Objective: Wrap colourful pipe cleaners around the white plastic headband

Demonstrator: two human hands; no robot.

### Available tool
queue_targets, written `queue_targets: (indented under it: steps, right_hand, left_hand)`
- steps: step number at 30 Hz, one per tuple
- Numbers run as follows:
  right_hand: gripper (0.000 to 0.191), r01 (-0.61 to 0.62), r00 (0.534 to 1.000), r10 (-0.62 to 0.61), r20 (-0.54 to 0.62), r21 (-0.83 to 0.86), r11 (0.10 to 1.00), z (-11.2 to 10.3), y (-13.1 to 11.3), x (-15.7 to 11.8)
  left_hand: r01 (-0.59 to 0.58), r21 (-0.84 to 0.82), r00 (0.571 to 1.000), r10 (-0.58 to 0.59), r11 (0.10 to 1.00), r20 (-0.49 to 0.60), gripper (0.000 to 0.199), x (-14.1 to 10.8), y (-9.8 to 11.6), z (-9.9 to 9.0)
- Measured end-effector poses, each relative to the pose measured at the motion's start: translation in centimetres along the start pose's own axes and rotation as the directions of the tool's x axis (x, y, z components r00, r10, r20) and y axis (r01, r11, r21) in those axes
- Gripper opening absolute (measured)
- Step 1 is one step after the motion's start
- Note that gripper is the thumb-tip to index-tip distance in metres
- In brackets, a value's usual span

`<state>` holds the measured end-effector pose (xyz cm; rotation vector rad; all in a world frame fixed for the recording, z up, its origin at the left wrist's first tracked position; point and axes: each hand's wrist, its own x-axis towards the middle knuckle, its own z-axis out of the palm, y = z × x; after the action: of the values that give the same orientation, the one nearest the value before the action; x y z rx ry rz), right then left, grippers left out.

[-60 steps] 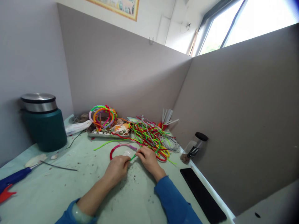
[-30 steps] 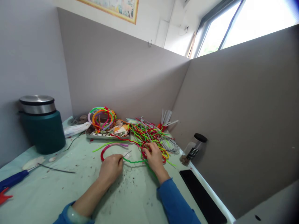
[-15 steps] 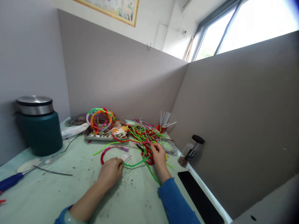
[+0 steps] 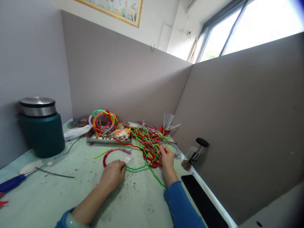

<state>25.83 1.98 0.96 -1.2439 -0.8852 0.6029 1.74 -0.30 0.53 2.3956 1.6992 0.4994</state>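
My left hand is closed in a pinch over the table, on the wire end of a curved ring wrapped in red and purple pipe cleaner. A short bare wire sticks out beside its fingertips. From those fingers a twisted green pipe cleaner runs right and bends up towards my right hand. The right fingers are pinched together at its upper end, beside the tangled pile of pipe cleaners. Exactly what lies between the right fingertips is hard to see.
Behind stands a metal tray with shells and several coloured rings. A green thermos and a blue-handled tool are left. A coil of grey wire, a black-lidded jar and a black phone-like slab are right.
My right hand has moved a little to the right, away from my left hand, and the green strand's end has shifted with it. My left hand stays almost in place.
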Motion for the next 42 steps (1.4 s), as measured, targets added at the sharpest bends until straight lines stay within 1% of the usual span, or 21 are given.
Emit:
queue_targets:
  steps: [4,6,8,10,14,15,18,21,24,27,32,37,42]
  right_hand:
    - [0.029,0.017,0.99,-0.003,0.138,-0.097,0.995,0.7,0.2,-0.7]
    - [0.029,0.08,0.978,-0.038,0.204,-0.202,0.976,1.1,0.3,-1.1]
    - [0.029,0.164,0.97,-0.088,0.228,-0.34,0.926,1.2,0.6,-1.2]
    - [0.031,0.213,0.97,-0.128,0.204,-0.476,0.853,1.1,1.0,-1.1]
    - [0.035,0.187,0.98,-0.179,0.082,-0.672,0.716,-0.1,1.3,-0.2]
    - [0.035,0.182,0.979,-0.193,0.066,-0.713,0.677,-0.5,1.2,0.2]
    - [0.033,0.202,0.972,-0.215,0.098,-0.819,0.538,-1.7,0.4,1.9]
    - [0.027,0.242,0.964,-0.212,0.16,-0.858,0.453,-2.3,-0.6,4.2]
    - [0.025,0.28,0.955,-0.207,0.214,-0.881,0.381,-2.1,-1.2,6.7]
    - [0.025,0.291,0.953,-0.178,0.245,-0.905,0.31,-1.1,-1.1,8.7]
    - [0.025,0.292,0.955,-0.109,0.274,-0.931,0.219,1.5,0.2,11.0]
    - [0.023,0.286,0.958,-0.045,0.282,-0.942,0.175,3.6,1.6,13.0]
    - [0.03,0.321,0.947,-0.056,0.317,-0.926,0.2,4.5,2.3,14.3]
  left_hand:
    - [-0.003,-0.009,1.0,0.003,1.0,0.007,0.026,-0.1,0.2,-0.4]
    - [0.005,-0.013,1.0,-0.005,1.0,0.019,0.025,-0.2,0.4,-0.6]
    - [0.011,-0.014,1.0,-0.011,1.0,0.028,0.025,-0.2,0.5,-0.7]
    - [0.005,-0.011,1.0,-0.004,1.0,0.024,0.025,-0.2,0.4,-0.7]
    - [-0.015,-0.014,1.0,0.015,1.0,0.005,0.026,-0.1,0.2,-0.4]
    - [-0.019,-0.015,1.0,0.019,1.0,0.0,0.027,-0.1,0.1,-0.3]
    - [-0.032,-0.018,0.999,0.032,0.999,-0.015,0.028,0.0,0.0,-0.2]
    - [-0.035,-0.025,0.999,0.035,0.999,-0.008,0.027,0.0,0.0,-0.1]
    - [-0.028,-0.022,1.0,0.028,0.999,-0.014,0.027,0.0,0.0,-0.1]
    - [-0.036,-0.015,0.999,0.036,0.999,-0.012,0.027,0.0,0.0,0.0]
    - [-0.015,-0.008,1.0,0.015,1.0,-0.006,0.026,0.1,0.0,0.1]
    - [-0.007,-0.026,1.0,0.007,1.0,0.011,0.026,0.1,0.0,0.1]
    - [0.005,-0.029,1.0,-0.004,1.0,0.006,0.026,0.2,0.0,0.2]
